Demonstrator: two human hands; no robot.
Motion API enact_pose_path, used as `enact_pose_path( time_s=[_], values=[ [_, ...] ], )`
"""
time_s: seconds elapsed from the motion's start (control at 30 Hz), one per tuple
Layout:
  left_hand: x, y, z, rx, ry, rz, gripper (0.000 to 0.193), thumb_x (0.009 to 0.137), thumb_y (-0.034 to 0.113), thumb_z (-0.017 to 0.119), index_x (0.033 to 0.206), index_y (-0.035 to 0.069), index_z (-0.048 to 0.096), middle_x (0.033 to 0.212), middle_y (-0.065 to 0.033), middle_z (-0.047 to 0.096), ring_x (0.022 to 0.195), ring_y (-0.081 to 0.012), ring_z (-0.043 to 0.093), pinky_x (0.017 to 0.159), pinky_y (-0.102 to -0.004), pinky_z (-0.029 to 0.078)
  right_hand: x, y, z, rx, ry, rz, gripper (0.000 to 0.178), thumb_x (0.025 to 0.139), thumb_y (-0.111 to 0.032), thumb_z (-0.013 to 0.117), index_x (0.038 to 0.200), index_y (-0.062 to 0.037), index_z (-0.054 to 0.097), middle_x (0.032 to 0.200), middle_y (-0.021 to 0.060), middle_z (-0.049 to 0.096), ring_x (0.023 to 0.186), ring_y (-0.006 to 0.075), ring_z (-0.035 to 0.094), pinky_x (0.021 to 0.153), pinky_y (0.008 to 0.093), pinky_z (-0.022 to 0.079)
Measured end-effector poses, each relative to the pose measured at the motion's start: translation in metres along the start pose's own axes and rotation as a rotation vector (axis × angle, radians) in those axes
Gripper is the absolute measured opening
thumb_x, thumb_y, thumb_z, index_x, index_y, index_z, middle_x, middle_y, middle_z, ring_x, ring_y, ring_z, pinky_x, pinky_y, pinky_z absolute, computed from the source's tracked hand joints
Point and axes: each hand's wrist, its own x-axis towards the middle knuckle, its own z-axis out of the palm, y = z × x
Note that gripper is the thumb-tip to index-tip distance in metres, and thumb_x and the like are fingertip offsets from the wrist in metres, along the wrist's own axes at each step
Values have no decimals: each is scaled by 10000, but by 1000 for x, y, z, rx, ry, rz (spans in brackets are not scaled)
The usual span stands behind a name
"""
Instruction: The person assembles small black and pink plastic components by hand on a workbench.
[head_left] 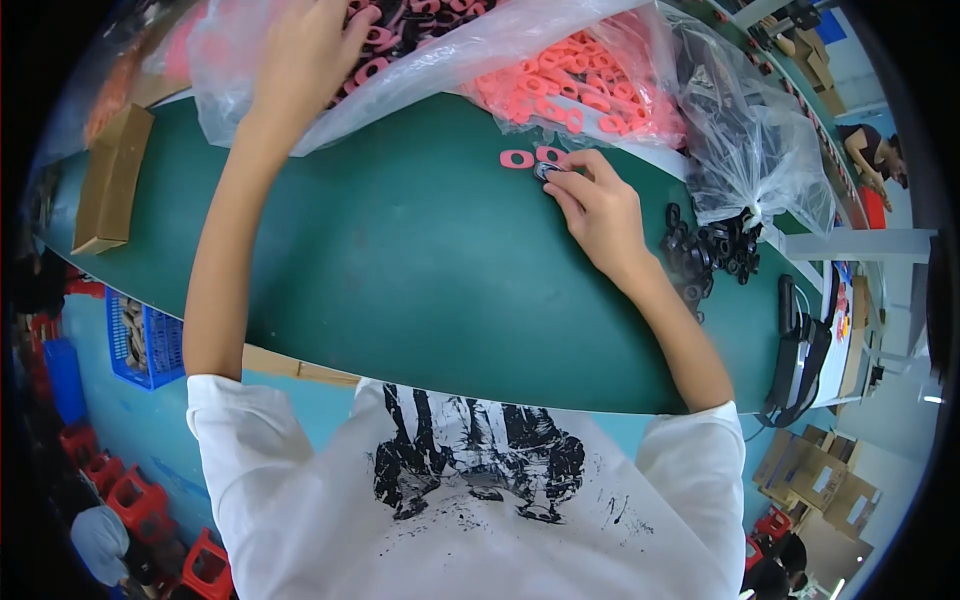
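Observation:
My left hand [315, 45] reaches into a clear plastic bag [410, 75] at the far edge of the table, which holds many small pink and black parts. Its thumb lies beside a pink ring-shaped part [371, 69]; the other fingers are cut off by the picture's edge. My right hand [604, 207] pinches a small dark oval part [546, 172] with a shiny rim. Just beyond those fingertips, a flat pink part with an oval hole [516, 159] rests on the green tabletop [420, 240], and a second pink part [549, 154] lies next to it.
A pile of coral-pink parts [570, 85] sits in plastic behind my right hand. Right of it are a knotted clear bag [755, 150], loose black parts [710, 245] and a black device [797, 345]. A cardboard box [113, 180] stands at the left; a blue crate [145, 340] is below.

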Motion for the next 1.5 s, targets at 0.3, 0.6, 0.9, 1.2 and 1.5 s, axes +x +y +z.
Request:
enact_pose_path(
  time_s=[0.3,0.6,0.9,1.2,1.5],
  values=[
    [-56,110,37,-456,-405,179,186,747,59,653,930,45,626,965,-102,602,888,-281,630,708,-405,545,-5,-1,-6,23,-39,-10,168,794,-36,738,945,-22,667,943,114,659,710,269,643,642,348,520],
    [-70,131,27,-642,-330,305,197,752,96,696,918,42,604,951,-83,571,878,-278,568,758,-383,497,-62,-28,-34,37,-50,-20,191,769,-37,774,926,-15,669,991,102,656,768,240,664,628,322,538],
    [-102,156,12,-782,-638,383,189,741,71,618,913,28,554,911,-103,527,899,-249,550,753,-358,503,-41,48,-96,-413,10,432,262,781,-190,791,924,-4,676,812,101,683,676,228,604,655,341,486],
    [-8,4,-1,-623,-76,-352,194,1007,125,538,1110,-5,639,895,-44,680,682,-85,600,605,-223,500,-25,44,-67,-162,-108,164,210,831,-17,657,1039,8,673,941,183,681,807,312,675,744,368,533],
    [10,-46,33,-865,-459,-716,244,1007,175,500,1081,-21,625,874,-104,673,672,-139,597,612,-266,476,-1,10,-44,248,-105,159,242,853,26,640,1089,2,683,970,122,698,804,176,679,726,274,543]
  ],
)
